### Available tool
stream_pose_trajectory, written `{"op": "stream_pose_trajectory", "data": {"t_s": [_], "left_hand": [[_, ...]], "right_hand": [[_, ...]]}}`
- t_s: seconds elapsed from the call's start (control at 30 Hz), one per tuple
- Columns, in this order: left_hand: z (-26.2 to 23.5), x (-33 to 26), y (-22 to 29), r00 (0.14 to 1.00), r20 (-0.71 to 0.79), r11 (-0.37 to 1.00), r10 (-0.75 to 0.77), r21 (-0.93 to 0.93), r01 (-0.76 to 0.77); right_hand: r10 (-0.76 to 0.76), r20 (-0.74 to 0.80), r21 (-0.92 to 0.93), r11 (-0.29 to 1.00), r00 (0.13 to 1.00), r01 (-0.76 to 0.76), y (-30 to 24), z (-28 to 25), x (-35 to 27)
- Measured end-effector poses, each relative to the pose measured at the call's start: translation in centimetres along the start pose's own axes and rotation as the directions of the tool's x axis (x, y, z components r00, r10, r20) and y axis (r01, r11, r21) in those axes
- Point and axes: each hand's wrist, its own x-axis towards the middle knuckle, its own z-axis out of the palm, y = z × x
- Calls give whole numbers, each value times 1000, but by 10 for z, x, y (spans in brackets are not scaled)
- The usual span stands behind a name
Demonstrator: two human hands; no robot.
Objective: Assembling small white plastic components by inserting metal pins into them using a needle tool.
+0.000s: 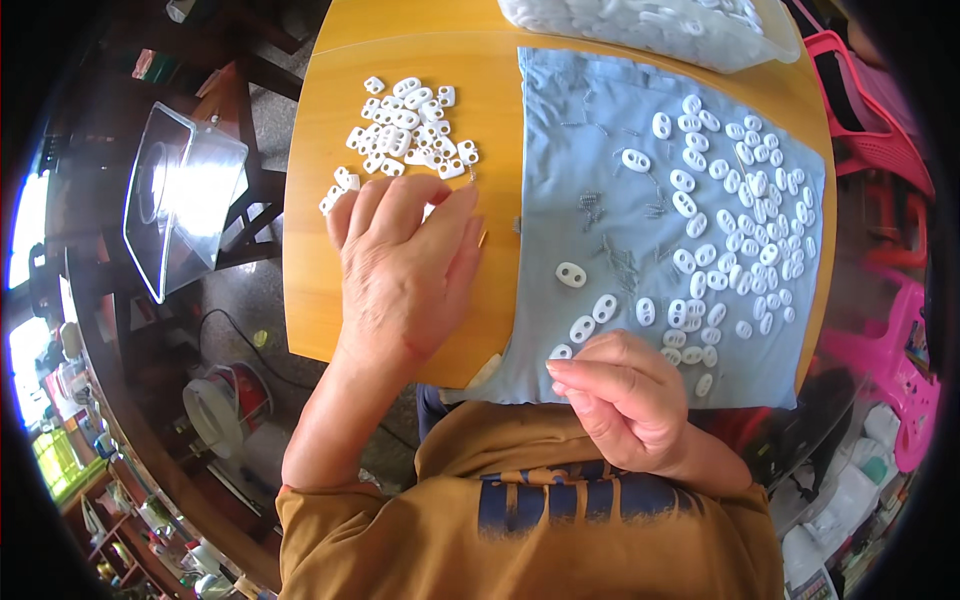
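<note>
My left hand [400, 250] is over the bare wood left of the cloth, its fingers curled downward. A bit of white shows between its fingers, and I cannot make out what they hold. Just beyond lies a pile of white two-holed plastic pieces [400, 130]. My right hand [630, 395] is at the near edge of the light blue cloth [560, 200], thumb and fingers pinched together. Whatever is in that pinch, if anything, is too small to see. A white oval two-holed piece [560, 352] lies right by its fingertips.
Many similar white ovals [740, 240] are spread over the cloth's right half. Small metal springs [590, 203] and thin wire bits [620, 265] lie mid-cloth. A clear tub [660, 35] of white pieces stands at the far edge. Pink plastic stools [895, 340] stand to the right.
</note>
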Motion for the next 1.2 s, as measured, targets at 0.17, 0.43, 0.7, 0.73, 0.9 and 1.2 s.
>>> {"op": "stream_pose_trajectory", "data": {"t_s": [0.17, 0.43, 0.7, 0.73, 0.9, 1.2], "left_hand": [[-9, -12, 14, 999, 54, 998, 4, -70, 0], [-6, -14, 5, 999, -35, 997, -32, -72, 30], [2, 4, 3, 994, 95, 997, -49, 62, 43], [1, 4, 4, 994, 98, 997, -47, 62, 41], [3, 9, 5, 998, 56, 995, 36, 92, -42], [10, 21, -1, 990, 1, 988, 138, 72, -138]], "right_hand": [[-38, 48, 16, 999, 998, 38, 2, 2, 6], [-33, 61, 2, 999, 998, 33, 2, 4, 6], [-48, 45, 10, 999, 998, 47, 1, 3, 7], [-46, 43, 10, 999, 998, 45, 2, 3, 6], [-51, 49, 9, 999, 998, 51, 4, 2, 9], [-33, 6, 9, 999, 999, 33, 1, -6, 8]]}}
